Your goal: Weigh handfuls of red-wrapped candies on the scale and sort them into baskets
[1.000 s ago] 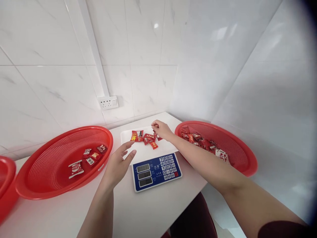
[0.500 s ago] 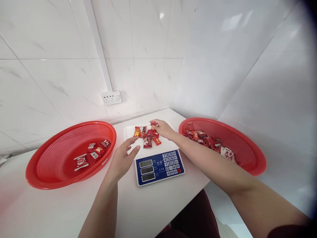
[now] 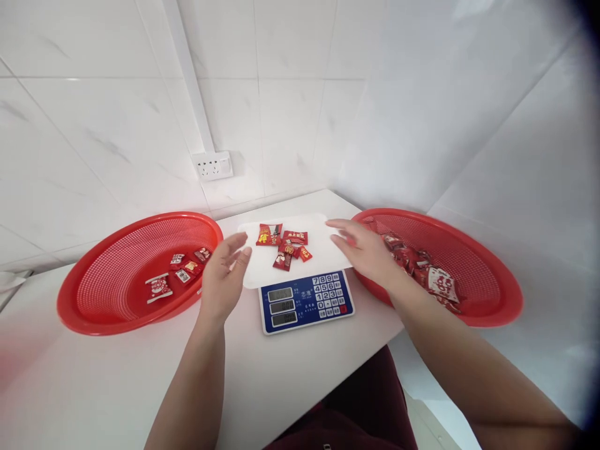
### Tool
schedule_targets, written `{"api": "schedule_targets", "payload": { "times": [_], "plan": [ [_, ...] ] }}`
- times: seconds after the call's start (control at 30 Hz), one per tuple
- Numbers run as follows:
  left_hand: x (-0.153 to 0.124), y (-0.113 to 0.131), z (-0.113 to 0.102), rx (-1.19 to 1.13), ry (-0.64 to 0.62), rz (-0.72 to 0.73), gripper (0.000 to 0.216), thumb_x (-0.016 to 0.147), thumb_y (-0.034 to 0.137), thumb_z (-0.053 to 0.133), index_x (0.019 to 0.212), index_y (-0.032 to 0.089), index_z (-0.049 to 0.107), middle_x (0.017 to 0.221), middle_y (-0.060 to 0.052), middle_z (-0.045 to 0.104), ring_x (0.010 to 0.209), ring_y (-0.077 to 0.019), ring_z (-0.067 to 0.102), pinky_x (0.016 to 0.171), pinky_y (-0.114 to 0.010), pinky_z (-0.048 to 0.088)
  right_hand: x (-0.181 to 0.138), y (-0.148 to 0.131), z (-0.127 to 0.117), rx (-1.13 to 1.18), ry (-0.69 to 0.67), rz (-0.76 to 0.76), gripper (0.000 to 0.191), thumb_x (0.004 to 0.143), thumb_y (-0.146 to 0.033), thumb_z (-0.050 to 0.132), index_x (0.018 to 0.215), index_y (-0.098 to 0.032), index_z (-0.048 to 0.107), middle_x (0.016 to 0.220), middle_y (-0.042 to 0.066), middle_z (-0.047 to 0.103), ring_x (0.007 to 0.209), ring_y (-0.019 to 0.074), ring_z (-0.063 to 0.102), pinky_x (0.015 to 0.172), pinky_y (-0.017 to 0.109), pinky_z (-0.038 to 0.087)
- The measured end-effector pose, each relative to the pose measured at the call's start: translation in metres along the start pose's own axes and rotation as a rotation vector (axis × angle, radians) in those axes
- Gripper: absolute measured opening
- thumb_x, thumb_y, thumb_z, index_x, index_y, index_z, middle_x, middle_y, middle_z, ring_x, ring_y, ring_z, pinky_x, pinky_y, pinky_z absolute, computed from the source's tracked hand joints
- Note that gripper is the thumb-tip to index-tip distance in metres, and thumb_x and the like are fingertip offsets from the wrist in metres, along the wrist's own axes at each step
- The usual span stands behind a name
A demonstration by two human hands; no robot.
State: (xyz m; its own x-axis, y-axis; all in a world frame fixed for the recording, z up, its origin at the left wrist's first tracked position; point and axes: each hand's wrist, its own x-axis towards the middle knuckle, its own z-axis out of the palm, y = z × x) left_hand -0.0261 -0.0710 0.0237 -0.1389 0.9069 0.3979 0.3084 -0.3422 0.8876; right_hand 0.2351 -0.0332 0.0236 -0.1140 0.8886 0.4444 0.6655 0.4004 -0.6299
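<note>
Blue-faced digital scale in the foreground. Left hand and right hand, both open and empty (palms turned inward), flank its white plastic pan. Small red foil sweet packets lie on the pan, untouched. Round red mesh baskets at either side hold more.

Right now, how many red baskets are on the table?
2. The left basket sits beside the left hand, left of the scale; the right basket lies by the right hand. Another may lie beyond the left edge.
</note>
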Motion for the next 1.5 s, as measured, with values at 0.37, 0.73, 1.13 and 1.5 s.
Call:
{"api": "schedule_targets", "payload": {
  "times": [0.37, 0.73, 1.13, 1.5],
  "plan": [
    [-0.003, 0.008, -0.001, -0.231, 0.211, 0.125, 0.023, 0.085, 0.035, 0.054, 0.106, 0.025, 0.057, 0.105, -0.004, 0.063, 0.104, -0.0167, 0.058, 0.094, -0.037, 0.045, -0.082, 0.043, -0.02, -0.373, -0.106, 0.281, 0.04, 0.084, -0.035, 0.046, 0.122, -0.024, 0.054, 0.128, 0.006, 0.055, 0.118, 0.0279, 0.049, 0.095, 0.044, 0.042],
    [-0.002, 0.006, 0.004, -0.223, 0.172, 0.116, 0.022, 0.083, 0.03, 0.057, 0.104, 0.024, 0.058, 0.1, -0.004, 0.064, 0.099, -0.016, 0.06, 0.092, -0.036, 0.047, -0.086, 0.04, -0.01, -0.582, -0.116, 0.326, 0.04, 0.088, -0.039, 0.04, 0.124, -0.028, 0.053, 0.136, 0.005, 0.047, 0.112, 0.0316, 0.052, 0.078, 0.044, 0.049],
    [-0.002, -0.001, 0.013, -0.093, 0.038, 0.087, 0.026, 0.082, 0.03, 0.058, 0.106, 0.021, 0.056, 0.101, -0.005, 0.064, 0.099, -0.0164, 0.06, 0.089, -0.033, 0.047, -0.089, 0.039, -0.006, -0.723, -0.083, 0.238, 0.038, 0.089, -0.036, 0.038, 0.121, -0.025, 0.056, 0.132, 0.005, 0.051, 0.1, 0.0269, 0.06, 0.063, 0.034, 0.052],
    [0.015, -0.026, 0.001, 0.503, -0.008, -0.048, 0.041, 0.084, 0.038, 0.05, 0.121, 0.022, 0.049, 0.128, -0.011, 0.053, 0.117, -0.0271, 0.049, 0.094, -0.044, 0.041, -0.092, 0.048, -0.007, -0.781, -0.056, 0.073, 0.035, 0.089, -0.033, 0.043, 0.119, -0.026, 0.058, 0.128, 0.006, 0.055, 0.093, 0.0232, 0.063, 0.061, 0.03, 0.053]
  ]
}}
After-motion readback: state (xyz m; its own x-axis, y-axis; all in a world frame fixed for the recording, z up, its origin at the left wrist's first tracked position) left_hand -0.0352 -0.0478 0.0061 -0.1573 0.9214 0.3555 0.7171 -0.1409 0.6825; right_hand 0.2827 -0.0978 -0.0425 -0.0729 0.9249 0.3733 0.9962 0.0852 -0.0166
